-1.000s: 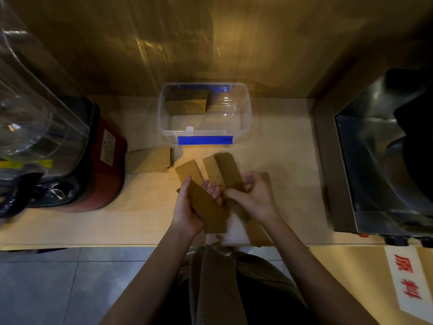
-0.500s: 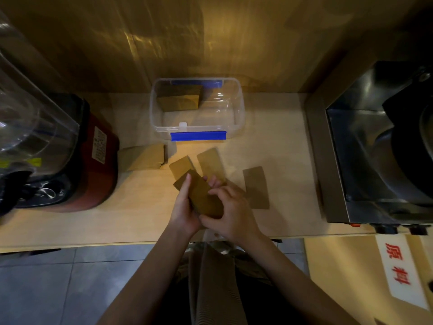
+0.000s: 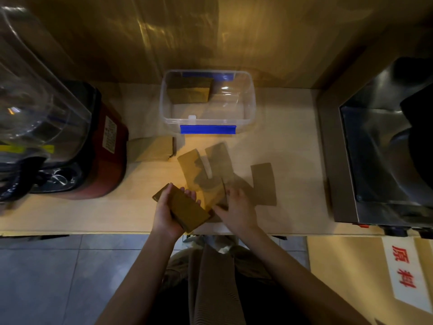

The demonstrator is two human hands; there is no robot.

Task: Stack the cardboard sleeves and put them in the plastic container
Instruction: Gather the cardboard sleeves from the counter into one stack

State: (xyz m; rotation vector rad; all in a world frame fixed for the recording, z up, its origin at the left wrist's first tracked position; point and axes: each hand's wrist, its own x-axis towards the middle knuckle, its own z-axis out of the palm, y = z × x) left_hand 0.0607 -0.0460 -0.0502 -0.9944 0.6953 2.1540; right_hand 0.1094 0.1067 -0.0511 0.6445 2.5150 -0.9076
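Note:
My left hand (image 3: pixel 166 213) holds a stack of brown cardboard sleeves (image 3: pixel 187 209) near the counter's front edge. My right hand (image 3: pixel 236 207) is beside it, fingers pinching the edge of another flat sleeve (image 3: pixel 215 195) that is blurred by motion. Loose sleeves lie on the counter: one (image 3: pixel 191 164) and another (image 3: pixel 219 158) in front of the box, one more (image 3: pixel 263 184) to the right. The clear plastic container (image 3: pixel 249 102) with blue clips stands at the back, a stack of sleeves (image 3: pixel 188 91) inside its left end.
A further pile of sleeves (image 3: pixel 151 148) lies left of the container, against a red-based blender (image 3: pixel 70 137) with a clear jug. A steel machine (image 3: pixel 384 156) fills the right side. The wooden counter (image 3: pixel 285 141) ends just behind my hands; a wall rises behind the container.
My right hand has left the stack and moved right to a loose sleeve. The left hand now holds the stack alone, slightly lower and to the left.

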